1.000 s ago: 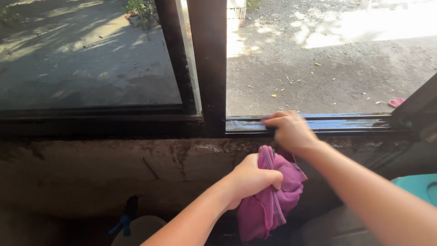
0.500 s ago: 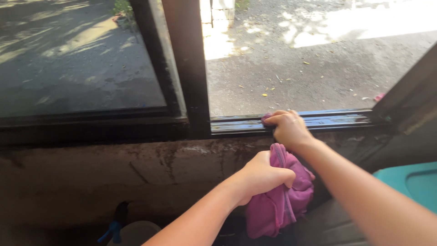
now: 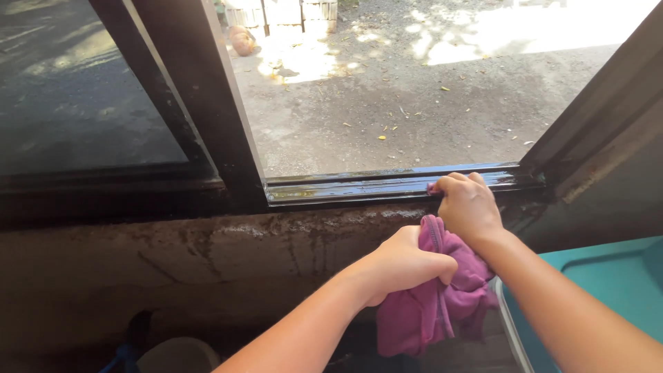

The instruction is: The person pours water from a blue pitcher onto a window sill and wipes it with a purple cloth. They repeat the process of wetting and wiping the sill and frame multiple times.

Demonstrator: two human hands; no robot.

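A magenta cloth hangs below the windowsill, bunched up. My left hand is closed around its upper part. My right hand presses a corner of the same cloth onto the wet dark window track, near the track's right end. The fingers of that hand curl over the track's edge. The sliding window stands open above the track, and the dark frame post rises to the left.
A stained concrete wall runs below the sill. A teal plastic container stands at lower right. A white rounded object with a blue part beside it sits at lower left. Outside lies a sunlit dirt yard.
My right hand has slid to the right along the track with the cloth corner. The view has shifted right too. My left hand keeps its grip on the cloth.
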